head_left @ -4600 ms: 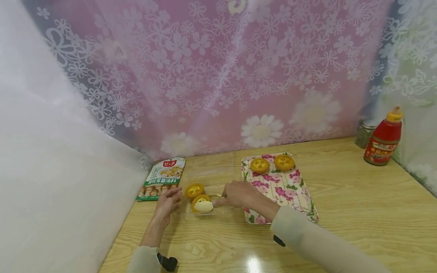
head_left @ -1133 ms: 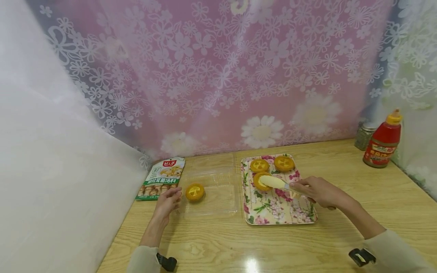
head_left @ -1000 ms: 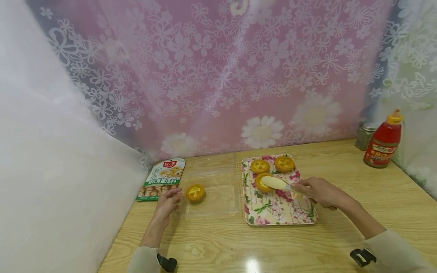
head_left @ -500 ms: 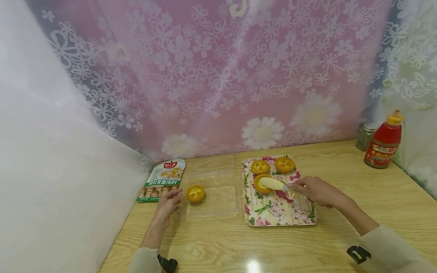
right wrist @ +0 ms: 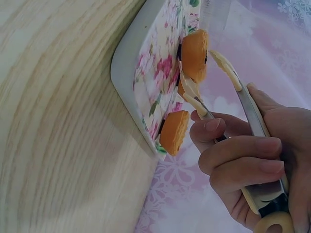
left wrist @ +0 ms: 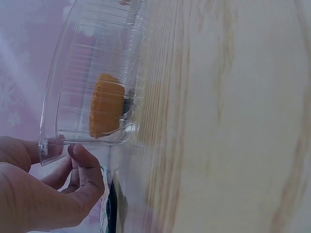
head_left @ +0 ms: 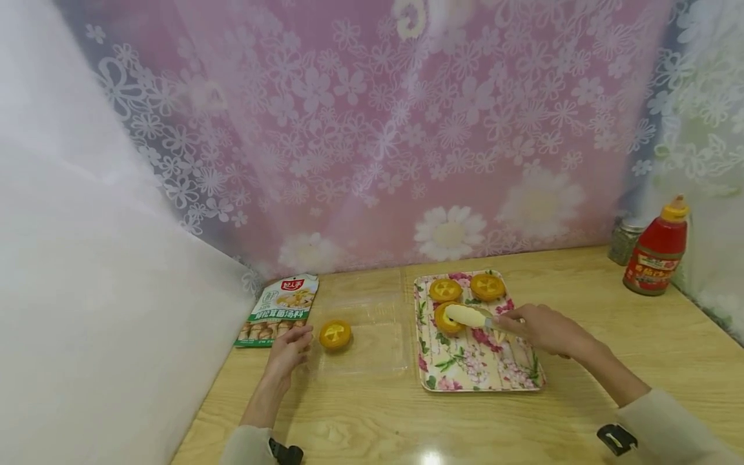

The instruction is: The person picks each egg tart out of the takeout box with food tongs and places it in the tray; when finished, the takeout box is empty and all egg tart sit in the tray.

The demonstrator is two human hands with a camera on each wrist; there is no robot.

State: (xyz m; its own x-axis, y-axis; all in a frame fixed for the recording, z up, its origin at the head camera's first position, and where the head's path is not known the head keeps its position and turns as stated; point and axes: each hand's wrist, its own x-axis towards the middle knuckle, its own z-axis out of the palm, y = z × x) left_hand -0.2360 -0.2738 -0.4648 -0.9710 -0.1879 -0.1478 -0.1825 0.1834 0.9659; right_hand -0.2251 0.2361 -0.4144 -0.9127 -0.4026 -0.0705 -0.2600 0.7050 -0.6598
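In the head view my right hand (head_left: 549, 329) grips food tongs (head_left: 467, 316) with cream tips, over the floral tray (head_left: 482, 381). The right wrist view shows the tong tips spread, close to an egg tart (right wrist: 194, 56) that sits on the tray. Two other egg tarts, the left one (head_left: 445, 290) and the right one (head_left: 487, 287), lie at the tray's back. At the left, my left hand (head_left: 287, 352) holds the rim of a clear plastic container (left wrist: 53, 145) between thumb and fingers. One egg tart (head_left: 335, 334) sits inside the container's left part.
A green and white food packet (head_left: 279, 310) lies behind my left hand. At the back right stand a red sauce bottle (head_left: 657, 252) and a small glass jar (head_left: 624, 242). A flowered curtain (head_left: 372, 129) closes off the table's back.
The tongs have carried one egg tart from the container rightward to the tray and have parted from it there. My left hand has stayed at the container's left edge.
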